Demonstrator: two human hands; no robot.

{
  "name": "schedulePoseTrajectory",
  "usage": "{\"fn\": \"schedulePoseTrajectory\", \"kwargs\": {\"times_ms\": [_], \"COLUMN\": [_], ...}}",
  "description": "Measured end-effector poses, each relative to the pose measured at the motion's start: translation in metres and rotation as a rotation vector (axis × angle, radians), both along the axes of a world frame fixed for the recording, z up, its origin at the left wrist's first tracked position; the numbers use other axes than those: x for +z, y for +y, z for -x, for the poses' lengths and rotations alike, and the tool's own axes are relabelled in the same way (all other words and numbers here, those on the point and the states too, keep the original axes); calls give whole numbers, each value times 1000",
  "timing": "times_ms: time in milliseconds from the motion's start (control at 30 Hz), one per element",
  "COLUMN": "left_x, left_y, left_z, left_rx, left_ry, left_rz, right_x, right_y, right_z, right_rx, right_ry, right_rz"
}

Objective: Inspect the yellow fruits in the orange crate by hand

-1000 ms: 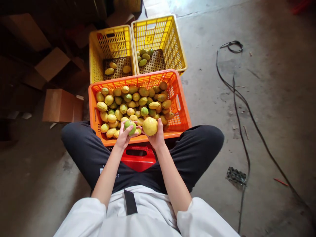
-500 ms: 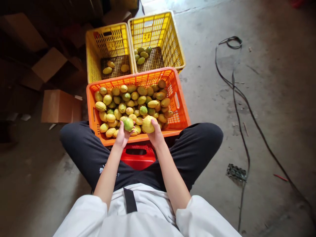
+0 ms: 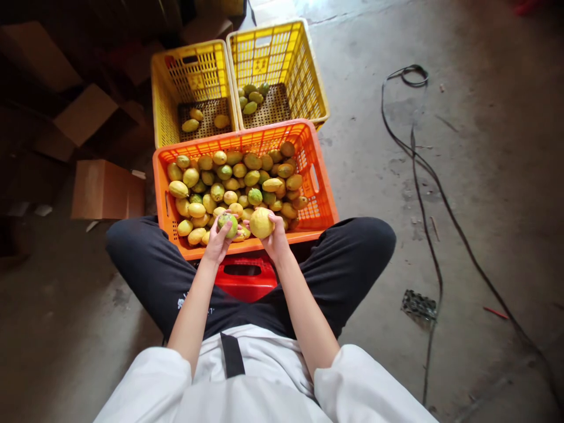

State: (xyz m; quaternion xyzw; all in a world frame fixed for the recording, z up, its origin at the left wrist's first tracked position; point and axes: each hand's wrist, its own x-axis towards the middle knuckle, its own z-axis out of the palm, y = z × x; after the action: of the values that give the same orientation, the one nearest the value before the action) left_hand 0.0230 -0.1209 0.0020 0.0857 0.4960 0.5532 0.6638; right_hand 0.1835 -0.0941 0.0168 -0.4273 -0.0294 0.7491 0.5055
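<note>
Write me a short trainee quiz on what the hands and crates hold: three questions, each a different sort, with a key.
1. True or false: the left hand holds a green fruit, and the right hand holds a yellow fruit.

2. Fill in the blank: in the left yellow crate, ____ loose fruits can be seen.

3. Multiple choice: which crate holds the most fruit?
a) the left yellow crate
b) the right yellow crate
c) the orange crate

Key: 1 true; 2 three; 3 c

Wht shirt point(image 3: 255, 393), blk strap point(image 3: 232, 355), dk trousers w/ wht print point(image 3: 145, 270)
</note>
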Motion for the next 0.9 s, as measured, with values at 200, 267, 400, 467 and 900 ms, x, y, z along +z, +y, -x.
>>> {"fn": "schedulePoseTrajectory", "kwargs": {"times_ms": [200,267,400,467,900], "left_x": [-1,2,5,6,42], "left_y": [1,2,5,6,32], "left_z": [-1,-2,-4,-5,6], "left_rx": [8,29,70,51,-63], "left_ry": [38,37,55,90,126], "left_rz": [9,37,103,119,37], "right_x": [-11,-13,-11,-6,18], "right_y": [1,2,4,6,45], "right_z": [-7,-11,-13,-14,-35], "right_rx": [71,82,62,57,265], "right_ry": [16,28,51,68,97], "right_rz": [25,45,87,116,160]}}
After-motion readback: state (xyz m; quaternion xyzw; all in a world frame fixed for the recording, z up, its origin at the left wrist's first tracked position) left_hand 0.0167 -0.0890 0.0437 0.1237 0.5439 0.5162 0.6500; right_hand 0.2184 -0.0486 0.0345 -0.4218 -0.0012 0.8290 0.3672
